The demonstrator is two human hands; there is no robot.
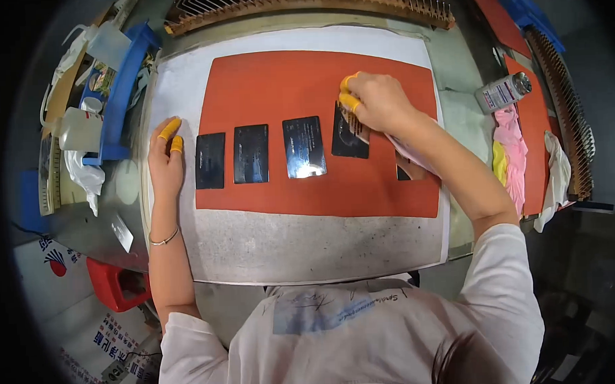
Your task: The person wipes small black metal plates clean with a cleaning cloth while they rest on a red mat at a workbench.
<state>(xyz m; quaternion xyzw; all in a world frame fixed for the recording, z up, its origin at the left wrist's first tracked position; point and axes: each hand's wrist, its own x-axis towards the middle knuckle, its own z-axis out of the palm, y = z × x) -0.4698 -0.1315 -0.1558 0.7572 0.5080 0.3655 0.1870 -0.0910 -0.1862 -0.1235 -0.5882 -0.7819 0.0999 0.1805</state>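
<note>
Several glossy black cards lie in a row on a red-orange mat (270, 78). My left hand (165, 156) rests beside the mat's left edge, fingers stretched out and slightly apart, holding nothing; yellow finger cots cover two fingertips. The leftmost card (210, 161) is the nearest to it. My right hand (375, 98) is closed over the top end of a slightly tilted card (349, 138), also with yellow cots on two fingers. What its fingers hold is hidden. A pale pink cloth (414, 153) shows below the wrist, partly covering the rightmost card (403, 171).
A spiked wooden rack (308, 9) stands along the far edge. At left, a blue tray (125, 97) sits near plastic bottles (82, 129). A metal can (504, 92), pink rag (511, 151) and second rack (562, 115) are at right. A red stool (117, 283) is lower left.
</note>
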